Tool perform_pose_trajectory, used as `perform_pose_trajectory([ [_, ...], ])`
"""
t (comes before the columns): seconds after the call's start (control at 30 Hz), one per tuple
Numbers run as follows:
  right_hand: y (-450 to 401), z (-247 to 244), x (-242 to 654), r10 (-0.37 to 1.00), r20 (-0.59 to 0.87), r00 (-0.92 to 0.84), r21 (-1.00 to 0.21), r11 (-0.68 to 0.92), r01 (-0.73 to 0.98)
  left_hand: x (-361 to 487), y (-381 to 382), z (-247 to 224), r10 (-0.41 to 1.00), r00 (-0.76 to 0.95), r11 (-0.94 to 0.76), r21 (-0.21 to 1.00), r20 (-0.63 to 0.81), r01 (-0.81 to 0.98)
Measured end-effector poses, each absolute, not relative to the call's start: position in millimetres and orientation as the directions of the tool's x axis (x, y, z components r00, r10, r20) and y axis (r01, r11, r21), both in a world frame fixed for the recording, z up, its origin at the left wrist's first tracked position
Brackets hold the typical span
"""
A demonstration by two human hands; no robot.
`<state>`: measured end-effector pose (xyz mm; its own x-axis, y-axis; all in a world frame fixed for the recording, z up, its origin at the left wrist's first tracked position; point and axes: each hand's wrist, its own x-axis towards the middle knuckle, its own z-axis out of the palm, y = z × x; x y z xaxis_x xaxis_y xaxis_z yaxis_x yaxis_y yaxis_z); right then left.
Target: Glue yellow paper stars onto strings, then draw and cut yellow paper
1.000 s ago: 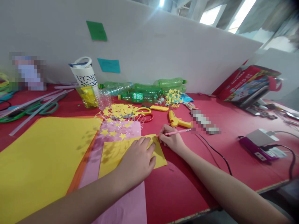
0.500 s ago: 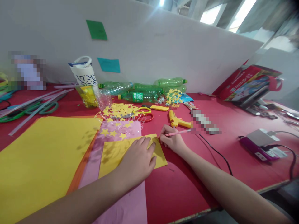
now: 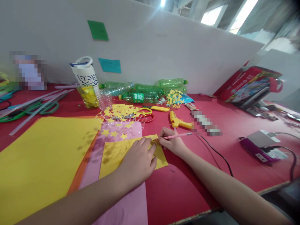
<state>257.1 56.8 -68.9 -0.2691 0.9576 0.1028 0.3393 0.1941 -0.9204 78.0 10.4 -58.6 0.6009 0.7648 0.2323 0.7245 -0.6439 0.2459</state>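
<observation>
My left hand (image 3: 140, 161) lies palm down with its fingers spread on a small yellow sheet (image 3: 114, 152). A pink pencil (image 3: 177, 135) is pinched in my right hand (image 3: 171, 142), its tip at the sheet's upper right corner area, close to my left fingertips. Under the yellow sheet is a pink sheet (image 3: 131, 206). Yellow paper stars (image 3: 122, 111) lie heaped just beyond, with a few loose ones on the pink sheet. Whatever touches the pencil's point is partly hidden by my fingers.
Large yellow paper (image 3: 47, 156) covers the left side. Behind the hands are scissors (image 3: 150, 118), a yellow glue gun (image 3: 180, 122), green bottles (image 3: 150, 96) and a white tumbler (image 3: 85, 75). A purple power bank (image 3: 259, 151) with cables lies right.
My right hand and the pencil have shifted slightly left and down, towards my left fingertips. My left hand stays in place on the yellow sheet.
</observation>
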Motion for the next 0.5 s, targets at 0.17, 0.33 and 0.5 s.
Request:
perform_pose_trajectory([
  [0.17,56.3,-69.4,257.1,0.963,0.083,-0.257,-0.943,0.159,0.292,78.3,10.7,-56.6,0.768,0.600,-0.640,0.243,0.223,0.729],
  [0.33,62.1,-66.2,260.1,0.985,0.071,-0.158,-0.975,0.102,0.196,76.8,7.7,-58.2,0.767,0.603,-0.641,0.205,0.222,0.740],
  [0.5,63.4,-64.0,264.0,0.988,0.029,-0.155,-0.987,0.052,0.152,73.0,9.8,-64.6,0.781,0.575,-0.610,0.104,0.242,0.785],
])
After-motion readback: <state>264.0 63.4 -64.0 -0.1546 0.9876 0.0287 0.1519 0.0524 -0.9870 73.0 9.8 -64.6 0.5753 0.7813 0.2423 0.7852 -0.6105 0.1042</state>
